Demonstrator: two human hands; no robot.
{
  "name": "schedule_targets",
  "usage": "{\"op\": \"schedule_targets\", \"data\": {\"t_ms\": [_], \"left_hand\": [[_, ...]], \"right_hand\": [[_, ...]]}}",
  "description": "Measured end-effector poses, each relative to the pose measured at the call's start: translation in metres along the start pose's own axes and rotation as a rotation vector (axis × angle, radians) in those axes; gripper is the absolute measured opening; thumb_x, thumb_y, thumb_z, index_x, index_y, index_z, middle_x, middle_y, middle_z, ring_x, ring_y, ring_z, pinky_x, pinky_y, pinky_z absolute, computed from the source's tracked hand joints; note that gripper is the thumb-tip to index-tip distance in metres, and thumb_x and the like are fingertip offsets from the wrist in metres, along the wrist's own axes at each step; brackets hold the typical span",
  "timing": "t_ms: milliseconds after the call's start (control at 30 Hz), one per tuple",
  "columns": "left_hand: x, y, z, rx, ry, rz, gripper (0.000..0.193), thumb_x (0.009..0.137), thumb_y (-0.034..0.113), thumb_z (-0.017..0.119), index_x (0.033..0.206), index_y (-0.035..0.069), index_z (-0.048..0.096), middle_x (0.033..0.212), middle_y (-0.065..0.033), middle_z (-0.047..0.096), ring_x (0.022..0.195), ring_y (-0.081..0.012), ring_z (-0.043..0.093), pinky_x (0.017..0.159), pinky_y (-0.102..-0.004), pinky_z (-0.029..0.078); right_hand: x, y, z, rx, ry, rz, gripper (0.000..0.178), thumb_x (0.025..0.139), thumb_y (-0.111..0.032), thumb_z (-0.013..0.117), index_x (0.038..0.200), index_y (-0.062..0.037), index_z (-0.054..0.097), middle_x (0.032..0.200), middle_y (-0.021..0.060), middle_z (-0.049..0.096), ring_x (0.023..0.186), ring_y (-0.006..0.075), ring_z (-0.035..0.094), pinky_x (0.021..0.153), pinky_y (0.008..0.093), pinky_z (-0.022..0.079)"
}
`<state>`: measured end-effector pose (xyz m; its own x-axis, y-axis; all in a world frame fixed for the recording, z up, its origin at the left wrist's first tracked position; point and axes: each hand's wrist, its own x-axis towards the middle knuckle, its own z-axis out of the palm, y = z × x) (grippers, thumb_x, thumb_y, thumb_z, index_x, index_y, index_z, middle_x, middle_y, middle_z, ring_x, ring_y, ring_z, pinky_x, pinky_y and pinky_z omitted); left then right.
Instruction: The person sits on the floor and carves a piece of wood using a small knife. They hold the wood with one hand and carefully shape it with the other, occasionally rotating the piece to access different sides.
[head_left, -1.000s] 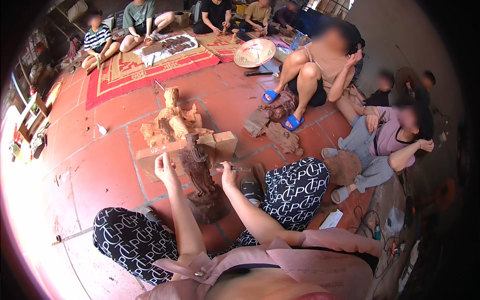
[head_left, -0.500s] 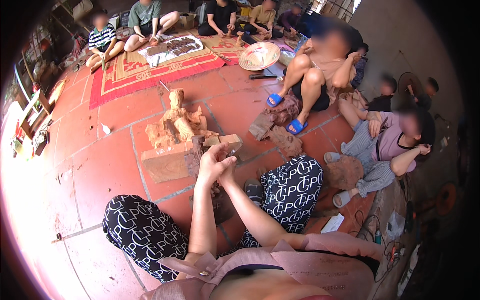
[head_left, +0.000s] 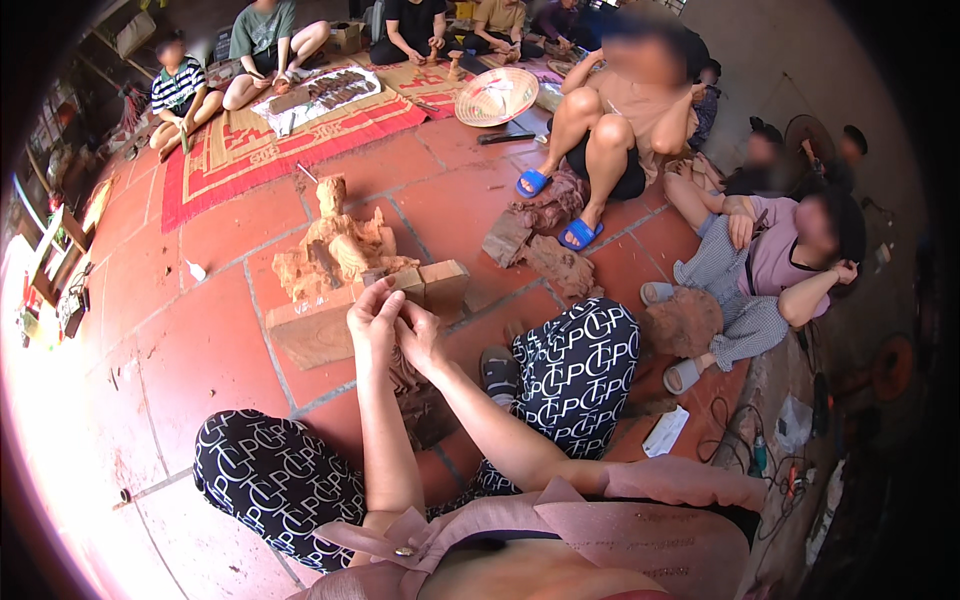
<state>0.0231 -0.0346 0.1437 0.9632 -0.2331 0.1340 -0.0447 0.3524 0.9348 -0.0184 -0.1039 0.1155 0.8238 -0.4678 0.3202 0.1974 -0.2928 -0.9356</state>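
Note:
My left hand [head_left: 374,322] and my right hand [head_left: 420,338] meet between my knees, thumbs and fingers pinched close together. Whatever sits in the fingers is hidden or too small to name. Under and behind them stands a dark brown wood carving [head_left: 405,374], mostly covered by my hands, so I cannot tell which fingers touch it. Just beyond lies a pale squared wood block [head_left: 312,328]. Behind that block rests a light orange carved wooden figure [head_left: 338,238], its upper part upright, with a thin metal-tipped tool [head_left: 307,172] near its top.
Rough brown wood lumps [head_left: 556,262] lie ahead right, by a seated person's blue sandals [head_left: 580,235]. A conical hat [head_left: 497,97] and a red patterned mat [head_left: 185,195] are farther off, with several people seated around. Cables [head_left: 735,425] lie at right.
My hands have drawn closer together over the dark carving, now covering its upper part. A shiny bit seen by my right fingers before is out of sight. The whole view has shifted slightly.

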Motion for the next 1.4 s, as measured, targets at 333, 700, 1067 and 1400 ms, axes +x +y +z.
{"op": "schedule_targets", "data": {"t_ms": [333, 700, 1067, 1400], "left_hand": [[0.011, -0.008, -0.024, -0.228, 0.239, -0.026, 0.020, 0.084, 0.005, 0.056, 0.103, 0.000, 0.059, 0.082, -0.0054, 0.063, 0.066, -0.0095, 0.057, 0.059, -0.0202, 0.044], [0.014, -0.014, -0.027, -0.227, 0.294, 0.013, 0.018, 0.084, 0.005, 0.058, 0.101, 0.002, 0.060, 0.078, -0.0011, 0.060, 0.065, -0.0070, 0.055, 0.059, -0.0192, 0.045], [0.017, -0.021, -0.036, -0.220, 0.341, 0.007, 0.007, 0.083, 0.011, 0.060, 0.088, 0.006, 0.060, 0.070, 0.0025, 0.057, 0.054, -0.0031, 0.048, 0.050, -0.0170, 0.040], [0.012, -0.031, -0.038, -0.242, 0.363, -0.006, 0.009, 0.084, 0.012, 0.060, 0.091, 0.007, 0.061, 0.069, 0.0037, 0.056, 0.052, -0.0016, 0.045, 0.048, -0.0166, 0.040]], "right_hand": [[0.002, 0.011, 0.007, 0.288, -0.147, 0.158, 0.014, 0.084, -0.005, 0.055, 0.095, 0.0025, 0.059, 0.073, 0.0025, 0.061, 0.065, 0.0047, 0.053, 0.056, 0.0206, 0.044], [0.003, 0.016, 0.007, 0.261, -0.133, 0.210, 0.026, 0.077, 0.006, 0.041, 0.096, 0.0038, 0.060, 0.080, 0.0060, 0.064, 0.068, 0.0073, 0.057, 0.061, 0.0216, 0.046], [0.024, -0.030, -0.010, 0.491, -0.031, 0.101, 0.025, 0.085, -0.012, 0.055, 0.109, -0.0033, 0.055, 0.098, 0.0031, 0.058, 0.089, 0.0098, 0.052, 0.077, 0.0246, 0.042], [-0.013, -0.316, -0.125, 0.894, -0.702, -0.491, 0.019, 0.089, -0.026, 0.040, 0.084, -0.0148, 0.054, 0.081, 0.0021, 0.049, 0.082, 0.0182, 0.045, 0.066, 0.0317, 0.036]]}}
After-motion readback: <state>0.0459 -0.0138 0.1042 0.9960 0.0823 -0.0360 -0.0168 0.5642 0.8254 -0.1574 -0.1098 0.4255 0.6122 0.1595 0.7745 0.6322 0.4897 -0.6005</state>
